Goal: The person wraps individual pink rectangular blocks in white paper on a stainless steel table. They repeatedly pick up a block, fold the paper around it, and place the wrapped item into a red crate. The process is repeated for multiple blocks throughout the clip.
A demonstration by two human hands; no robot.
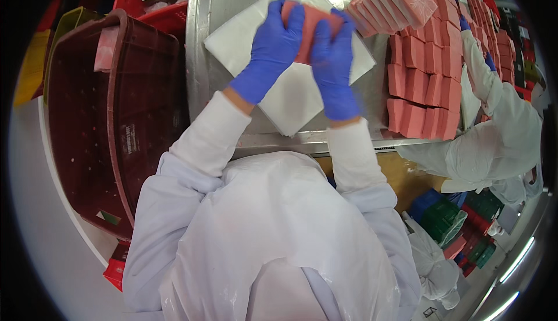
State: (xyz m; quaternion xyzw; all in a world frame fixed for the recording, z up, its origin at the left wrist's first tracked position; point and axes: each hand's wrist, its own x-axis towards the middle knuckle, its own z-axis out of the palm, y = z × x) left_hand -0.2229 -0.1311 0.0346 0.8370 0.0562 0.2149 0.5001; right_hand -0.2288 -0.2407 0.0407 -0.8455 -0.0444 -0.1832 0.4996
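Observation:
Both my hands wear blue gloves and grip a pink block [307, 29], perhaps of pressed meat, above a stack of white wrapping sheets [301, 92]. My left hand [279, 37] holds the block's left side, its fingers curled over the far edge. On the right side, my right hand [333, 52] is closed around it and slightly blurred. The sheets lie turned cornerwise on a metal table [366, 107], one corner pointing towards me. Parts of the block are hidden under my fingers.
Wrapped pink blocks [392, 5] lean in a row beyond my right hand. Bare pink blocks [425, 85] are stacked at the table's right. A dark red plastic crate [148, 103] stands at left, beside a bright red crate [163, 15]. A co-worker in white [492, 133] works at right.

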